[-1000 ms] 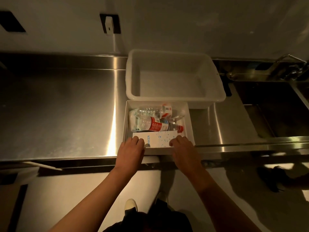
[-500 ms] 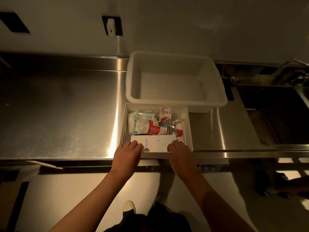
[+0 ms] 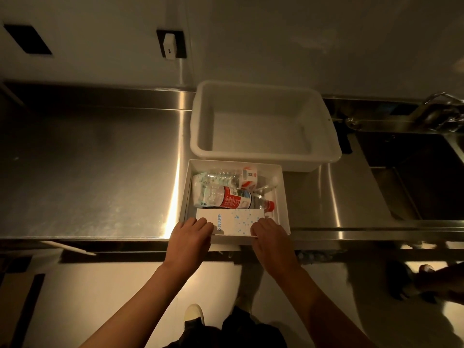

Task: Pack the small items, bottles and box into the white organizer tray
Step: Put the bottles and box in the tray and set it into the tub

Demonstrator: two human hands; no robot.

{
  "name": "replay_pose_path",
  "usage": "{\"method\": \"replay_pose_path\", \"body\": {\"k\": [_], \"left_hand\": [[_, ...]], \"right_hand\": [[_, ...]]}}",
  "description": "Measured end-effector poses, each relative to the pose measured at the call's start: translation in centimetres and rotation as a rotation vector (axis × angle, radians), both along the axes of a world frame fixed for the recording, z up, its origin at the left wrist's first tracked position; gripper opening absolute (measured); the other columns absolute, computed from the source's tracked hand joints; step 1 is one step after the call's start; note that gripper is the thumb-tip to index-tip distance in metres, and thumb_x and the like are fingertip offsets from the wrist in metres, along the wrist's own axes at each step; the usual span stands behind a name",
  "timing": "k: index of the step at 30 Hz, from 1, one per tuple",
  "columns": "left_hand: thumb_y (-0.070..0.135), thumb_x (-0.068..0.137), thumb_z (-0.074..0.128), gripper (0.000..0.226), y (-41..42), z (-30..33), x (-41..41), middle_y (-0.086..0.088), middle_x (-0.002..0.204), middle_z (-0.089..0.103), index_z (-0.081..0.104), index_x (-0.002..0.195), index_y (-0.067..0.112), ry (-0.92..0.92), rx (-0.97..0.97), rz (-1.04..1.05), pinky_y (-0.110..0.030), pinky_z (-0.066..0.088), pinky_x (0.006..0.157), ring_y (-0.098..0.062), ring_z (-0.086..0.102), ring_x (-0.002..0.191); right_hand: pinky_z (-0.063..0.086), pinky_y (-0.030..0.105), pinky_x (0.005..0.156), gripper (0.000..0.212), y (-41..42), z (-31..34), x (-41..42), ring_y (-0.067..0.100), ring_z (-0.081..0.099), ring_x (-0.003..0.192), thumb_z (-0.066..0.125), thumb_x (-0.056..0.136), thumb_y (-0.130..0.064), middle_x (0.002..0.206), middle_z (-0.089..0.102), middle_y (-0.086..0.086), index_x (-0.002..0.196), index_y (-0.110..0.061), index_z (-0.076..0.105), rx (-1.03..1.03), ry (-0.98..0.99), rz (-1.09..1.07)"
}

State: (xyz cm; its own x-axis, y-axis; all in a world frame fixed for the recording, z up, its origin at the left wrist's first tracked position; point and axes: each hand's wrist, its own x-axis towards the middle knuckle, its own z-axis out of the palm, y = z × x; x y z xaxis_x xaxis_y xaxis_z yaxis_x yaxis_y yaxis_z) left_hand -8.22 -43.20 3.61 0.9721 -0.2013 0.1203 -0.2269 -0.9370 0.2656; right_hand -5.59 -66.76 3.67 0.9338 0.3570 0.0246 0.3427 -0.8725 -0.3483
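The shallow white organizer tray (image 3: 283, 197) holds two clear plastic bottles (image 3: 233, 198) and a white rectangular box (image 3: 241, 223); both hands, left (image 3: 189, 238) and right (image 3: 272, 238), grip the tray's near edge.

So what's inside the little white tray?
The tray holds two bottles, a white box and a small carton. Anything beneath them is hidden.

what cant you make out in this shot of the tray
Head view only:
- Near corners of the tray: hidden under the left hand and right hand.
- Ends of the box: covered by fingers.
- Rear bottle: partly behind the red-label bottle.
- Small items: too dim.
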Motion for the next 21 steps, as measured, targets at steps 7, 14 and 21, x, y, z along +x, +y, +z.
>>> {"method": "replay_pose_path", "body": {"k": [7, 14, 21], "left_hand": [[0.016, 0.061, 0.092, 0.04, 0.0, 1.1, -0.7, 0.005, 0.087, 0.064, 0.064, 0.089, 0.023, -0.001, -0.017, 0.001, -0.029, 0.045, 0.06, -0.017, 0.053, 0.074], [0.02, 0.062, 0.092, 0.038, -0.3, 2.3, -1.6, 0.006, 0.087, 0.065, 0.064, 0.089, 0.023, -0.022, -0.039, 0.02, -0.029, 0.044, 0.059, -0.017, 0.055, 0.074], [0.021, 0.062, 0.092, 0.038, -0.3, 3.6, -2.4, 0.008, 0.086, 0.064, 0.063, 0.088, 0.024, -0.068, -0.049, 0.016, -0.029, 0.046, 0.06, -0.016, 0.054, 0.074]], "right_hand": [[0.055, 0.028, 0.074, 0.017, -0.2, 1.1, -0.5, 0.015, 0.062, 0.088, 0.078, 0.082, -0.013, 0.096, 0.067, -0.001, 0.093, -0.018, 0.066, 0.032, 0.0, 0.011], [0.048, 0.026, 0.08, 0.01, -0.7, 3.0, -0.8, 0.015, 0.058, 0.093, 0.068, 0.089, -0.013, 0.1, 0.065, 0.0, 0.098, -0.017, 0.065, 0.023, -0.032, 0.062], [0.048, 0.023, 0.074, 0.012, -1.0, 4.5, -1.7, 0.014, 0.059, 0.086, 0.074, 0.085, -0.012, 0.094, 0.065, 0.0, 0.092, -0.016, 0.065, 0.063, -0.061, 0.073]]}}
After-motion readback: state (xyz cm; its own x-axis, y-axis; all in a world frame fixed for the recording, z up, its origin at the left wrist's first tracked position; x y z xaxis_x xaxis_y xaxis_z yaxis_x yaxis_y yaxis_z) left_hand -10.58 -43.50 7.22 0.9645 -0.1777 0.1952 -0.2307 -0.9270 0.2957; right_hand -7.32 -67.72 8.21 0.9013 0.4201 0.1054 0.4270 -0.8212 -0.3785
